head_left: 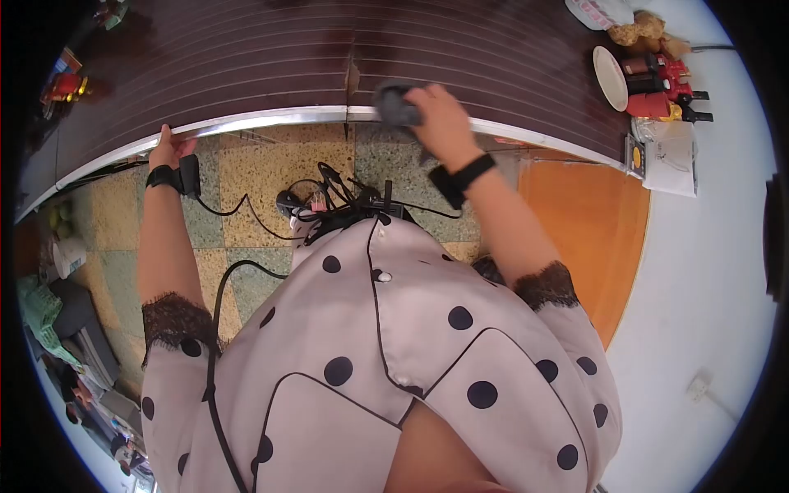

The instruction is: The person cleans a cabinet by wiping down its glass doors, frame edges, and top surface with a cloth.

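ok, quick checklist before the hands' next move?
1. Right hand holding the dark cloth: ok.
2. Left hand at the metal trim: ok, thumb up at the edge.
3. Left grip under that edge: cannot tell, fingers partly hidden.
4. Plate apart from the dark cloth: ok, toward the table's right end.
5. Brown patch near the dark cloth: cannot tell whether stain or damage.

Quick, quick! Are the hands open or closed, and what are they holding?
Left hand: at the table's metal edge; whether it's closed can't be told.
Right hand: closed, holding a dark gray cloth.
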`<state>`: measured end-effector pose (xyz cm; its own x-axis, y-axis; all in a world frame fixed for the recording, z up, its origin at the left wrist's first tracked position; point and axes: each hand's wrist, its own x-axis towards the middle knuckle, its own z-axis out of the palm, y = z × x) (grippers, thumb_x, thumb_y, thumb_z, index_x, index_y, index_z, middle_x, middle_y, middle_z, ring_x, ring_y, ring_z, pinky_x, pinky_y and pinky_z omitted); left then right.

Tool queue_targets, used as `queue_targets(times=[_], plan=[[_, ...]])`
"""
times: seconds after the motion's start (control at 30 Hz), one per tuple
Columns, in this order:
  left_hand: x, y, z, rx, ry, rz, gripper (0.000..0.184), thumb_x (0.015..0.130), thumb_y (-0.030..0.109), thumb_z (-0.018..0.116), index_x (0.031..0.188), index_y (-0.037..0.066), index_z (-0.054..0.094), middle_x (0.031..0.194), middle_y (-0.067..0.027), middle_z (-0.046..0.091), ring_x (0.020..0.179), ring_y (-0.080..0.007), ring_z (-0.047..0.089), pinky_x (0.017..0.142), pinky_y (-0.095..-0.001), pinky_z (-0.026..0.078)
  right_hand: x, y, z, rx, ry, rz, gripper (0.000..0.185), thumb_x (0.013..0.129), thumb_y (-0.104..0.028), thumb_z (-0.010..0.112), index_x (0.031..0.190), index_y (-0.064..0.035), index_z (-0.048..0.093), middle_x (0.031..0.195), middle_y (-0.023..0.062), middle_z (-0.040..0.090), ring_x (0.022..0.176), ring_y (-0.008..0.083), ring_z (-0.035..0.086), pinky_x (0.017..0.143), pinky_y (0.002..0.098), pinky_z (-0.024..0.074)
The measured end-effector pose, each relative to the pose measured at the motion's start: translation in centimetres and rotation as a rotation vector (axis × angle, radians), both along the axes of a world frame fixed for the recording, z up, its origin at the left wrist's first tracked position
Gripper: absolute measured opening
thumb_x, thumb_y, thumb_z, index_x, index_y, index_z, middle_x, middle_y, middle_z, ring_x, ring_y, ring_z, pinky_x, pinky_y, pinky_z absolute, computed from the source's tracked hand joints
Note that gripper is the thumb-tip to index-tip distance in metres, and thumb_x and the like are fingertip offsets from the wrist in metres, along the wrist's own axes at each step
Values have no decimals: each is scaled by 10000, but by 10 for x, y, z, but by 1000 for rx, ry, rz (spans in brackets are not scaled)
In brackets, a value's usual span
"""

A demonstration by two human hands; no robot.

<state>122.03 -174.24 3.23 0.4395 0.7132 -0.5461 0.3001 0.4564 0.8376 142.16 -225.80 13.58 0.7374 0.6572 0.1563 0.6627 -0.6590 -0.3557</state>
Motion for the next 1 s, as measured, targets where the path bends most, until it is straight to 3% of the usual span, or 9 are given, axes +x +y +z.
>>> queue_targets(times=[0.17,0.33,0.47,0.67,0.77,0.87,1.0], plan=[[-2,0,-4,11,4,-21,447,966,356,495,1034,-82,554,988,-190,613,890,-294,634,731,-373,614,54,-112,7,-94,141,-170,447,675,-204,798,1073,-135,606,997,115,563,948,352,581,795,413,492],[5,-16,11,-2,4,79,444,966,357,493,1011,-79,562,990,-187,609,879,-282,631,711,-370,618,66,-83,27,-259,222,-81,432,687,-236,781,1074,-147,612,1010,103,564,959,341,581,806,418,489],[5,-25,18,23,15,88,436,966,357,494,997,-72,568,982,-179,608,861,-275,630,713,-372,614,69,-35,21,-276,212,91,428,680,-258,778,1065,-166,616,1017,111,559,978,338,573,808,429,485],[4,-12,7,5,26,45,455,968,382,482,949,-60,586,928,-173,624,788,-261,639,721,-355,606,48,35,18,-295,220,112,421,682,-264,775,1063,-191,613,1019,119,566,998,341,572,816,433,485],[6,-17,10,10,29,23,494,965,413,473,906,-57,613,929,-162,634,779,-258,640,758,-339,592,58,5,14,-230,233,153,421,685,-273,778,1064,-197,611,1031,125,564,1004,345,570,823,436,482],[6,-28,18,-1,12,30,499,966,412,471,919,-65,609,927,-155,633,806,-263,644,753,-340,594,77,-38,15,-341,262,52,421,688,-292,783,1059,-190,610,1039,136,559,1009,361,566,835,437,478],[4,-16,8,-1,82,-14,510,971,407,461,918,-82,599,931,-167,629,861,-278,649,752,-349,595,69,-15,14,-313,249,68,433,695,-292,784,1075,-187,603,1058,138,551,1003,369,564,833,445,480]])
